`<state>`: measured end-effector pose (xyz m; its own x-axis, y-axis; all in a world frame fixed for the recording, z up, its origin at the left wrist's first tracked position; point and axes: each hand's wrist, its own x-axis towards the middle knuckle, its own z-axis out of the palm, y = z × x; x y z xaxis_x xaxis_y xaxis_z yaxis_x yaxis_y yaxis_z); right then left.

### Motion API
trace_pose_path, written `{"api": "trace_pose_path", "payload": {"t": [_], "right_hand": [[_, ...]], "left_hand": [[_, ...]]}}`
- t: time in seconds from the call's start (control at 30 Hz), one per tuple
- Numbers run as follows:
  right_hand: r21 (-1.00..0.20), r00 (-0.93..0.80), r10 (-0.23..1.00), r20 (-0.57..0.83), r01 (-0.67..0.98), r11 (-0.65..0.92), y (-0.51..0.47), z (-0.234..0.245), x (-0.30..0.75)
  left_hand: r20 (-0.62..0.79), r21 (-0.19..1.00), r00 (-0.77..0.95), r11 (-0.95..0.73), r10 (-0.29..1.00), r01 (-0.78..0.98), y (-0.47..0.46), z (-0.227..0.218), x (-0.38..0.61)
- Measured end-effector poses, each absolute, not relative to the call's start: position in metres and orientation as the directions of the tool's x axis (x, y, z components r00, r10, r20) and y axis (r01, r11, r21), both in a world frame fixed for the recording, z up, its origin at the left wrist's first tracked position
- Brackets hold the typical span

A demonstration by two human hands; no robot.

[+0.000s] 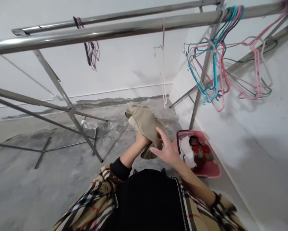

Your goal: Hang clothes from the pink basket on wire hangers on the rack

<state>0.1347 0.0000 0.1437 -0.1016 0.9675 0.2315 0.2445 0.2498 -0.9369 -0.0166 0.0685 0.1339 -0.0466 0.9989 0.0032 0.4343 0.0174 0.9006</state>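
Note:
A crumpled khaki garment (144, 119) is held up in front of my body, partly folded, with a lower fold hanging down. What kind of garment it is, I cannot tell. My left hand (143, 140) grips it from below, and the cloth hides most of those fingers. At the garment's right edge is my right hand (167, 150), its thumb and forefinger spread apart around a hanging fold. Whether that hand touches the cloth is unclear.
A pink basket (215, 168) with clothes stands at the right wall. Metal rack rails (124, 27) cross above, carrying blue and pink hangers (215, 73) at right and a few dark hangers (92, 53) at left. Rack legs (72, 112) stand on the left floor.

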Motion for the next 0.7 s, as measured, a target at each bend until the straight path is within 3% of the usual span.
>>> {"api": "trace_pose_path", "payload": {"t": [0.1, 0.2, 0.3, 0.43, 0.53, 0.63, 0.7], "right_hand": [[-0.947, -0.023, 0.976, 0.215, 0.241, 0.214, 0.018, 0.143, 0.109], [-0.998, 0.028, 0.999, 0.020, -0.051, 0.022, 0.036, 0.142, 0.105], [-0.909, 0.045, 0.982, -0.182, -0.389, -0.150, 0.045, 0.157, 0.109], [-0.805, -0.091, 0.947, -0.307, -0.506, -0.310, 0.046, 0.188, 0.113], [-0.780, -0.200, 0.929, -0.310, -0.505, -0.369, 0.044, 0.203, 0.114], [-0.767, -0.272, 0.915, -0.297, -0.503, -0.399, 0.042, 0.209, 0.113], [-0.756, -0.317, 0.906, -0.281, -0.508, -0.412, 0.040, 0.211, 0.112]], "left_hand": [[0.044, 0.879, -0.043, -0.018, 0.998, 0.476, 0.060, 0.138, -0.022], [0.085, 0.882, -0.011, -0.070, 0.996, 0.466, 0.051, 0.144, -0.038], [0.181, 0.909, 0.126, -0.215, 0.975, 0.358, 0.043, 0.151, -0.056], [0.070, 0.872, 0.341, -0.223, 0.937, 0.435, 0.032, 0.159, -0.078], [0.000, 0.802, 0.234, -0.140, 0.972, 0.580, 0.030, 0.163, -0.086], [0.118, 0.735, -0.013, -0.078, 0.993, 0.673, 0.034, 0.165, -0.084], [0.173, 0.751, -0.087, -0.074, 0.981, 0.657, 0.038, 0.164, -0.078]]}}
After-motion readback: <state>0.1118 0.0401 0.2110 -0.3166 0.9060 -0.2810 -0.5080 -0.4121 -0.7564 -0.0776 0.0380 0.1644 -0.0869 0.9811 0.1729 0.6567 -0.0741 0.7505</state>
